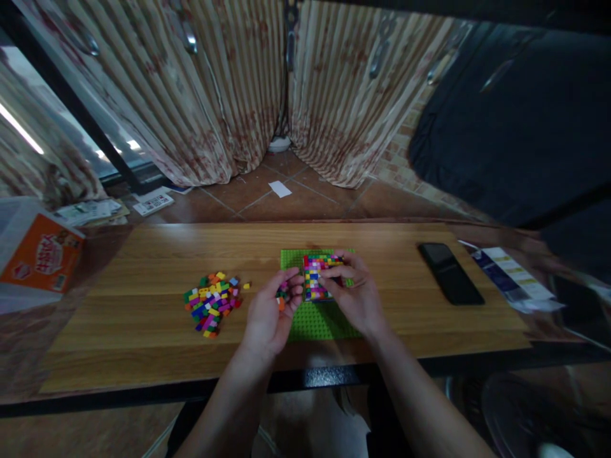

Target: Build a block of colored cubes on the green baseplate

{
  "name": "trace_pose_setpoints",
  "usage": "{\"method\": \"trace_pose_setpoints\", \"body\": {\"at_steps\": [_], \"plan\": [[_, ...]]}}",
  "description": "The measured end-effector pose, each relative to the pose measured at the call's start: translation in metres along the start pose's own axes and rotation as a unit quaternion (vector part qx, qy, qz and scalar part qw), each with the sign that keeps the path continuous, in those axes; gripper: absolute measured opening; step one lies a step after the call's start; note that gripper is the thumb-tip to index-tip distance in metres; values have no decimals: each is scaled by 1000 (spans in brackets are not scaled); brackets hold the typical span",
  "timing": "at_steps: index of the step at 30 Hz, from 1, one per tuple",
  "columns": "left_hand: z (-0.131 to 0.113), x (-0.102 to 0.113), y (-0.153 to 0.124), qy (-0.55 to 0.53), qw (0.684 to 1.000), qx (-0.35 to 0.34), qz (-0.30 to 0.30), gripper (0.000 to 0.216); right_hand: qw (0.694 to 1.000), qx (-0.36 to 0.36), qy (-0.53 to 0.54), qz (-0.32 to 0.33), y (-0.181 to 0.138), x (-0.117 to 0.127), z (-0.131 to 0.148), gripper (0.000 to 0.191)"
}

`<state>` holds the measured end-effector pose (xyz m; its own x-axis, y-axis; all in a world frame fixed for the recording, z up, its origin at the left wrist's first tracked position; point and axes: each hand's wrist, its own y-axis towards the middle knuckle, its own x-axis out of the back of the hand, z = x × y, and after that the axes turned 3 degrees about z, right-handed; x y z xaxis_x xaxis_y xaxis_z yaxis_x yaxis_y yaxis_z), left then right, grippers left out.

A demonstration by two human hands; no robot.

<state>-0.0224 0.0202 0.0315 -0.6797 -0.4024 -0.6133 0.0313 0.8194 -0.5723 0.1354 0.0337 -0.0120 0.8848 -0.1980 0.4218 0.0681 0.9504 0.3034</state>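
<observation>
A green studded baseplate (319, 323) lies on the wooden table, and a block of multicoloured toy bricks (312, 280) stands on its upper middle. My left hand (273, 305), palm up and fingers curled, cups several small toy bricks (281, 300), an orange one among them, just left of the block. Over the block's right part reaches my right hand (356, 292). Its thumb and index finger are pinched together at the bricks' top; whatever is between the tips is too small to tell. Part of the block is hidden under this hand.
A loose pile of coloured bricks (212, 305) lies on the table (143, 343) to the left, with a single yellow brick (247, 286) beside it. A black phone (450, 272) rests at the right. Beyond the table's left end stands a plastic bin (19, 254).
</observation>
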Motion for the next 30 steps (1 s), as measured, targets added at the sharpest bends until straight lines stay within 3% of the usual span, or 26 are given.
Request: {"method": "trace_pose_setpoints", "body": {"at_steps": [8, 13, 23, 30], "plan": [[-1, 0, -6, 40, 998, -7, 56, 30, 987, 118, -103, -30, -5, 8, 13, 14], [4, 1, -6, 62, 994, -9, 91, 26, 972, 195, -127, 38, -11, 2, 36, 19], [9, 6, -6, 184, 980, -46, 67, 49, 961, 216, -145, 98, -10, -6, 44, 14], [7, 4, -8, 154, 983, -44, 93, 46, 971, 197, -105, 85, -9, -2, 44, 11]]}}
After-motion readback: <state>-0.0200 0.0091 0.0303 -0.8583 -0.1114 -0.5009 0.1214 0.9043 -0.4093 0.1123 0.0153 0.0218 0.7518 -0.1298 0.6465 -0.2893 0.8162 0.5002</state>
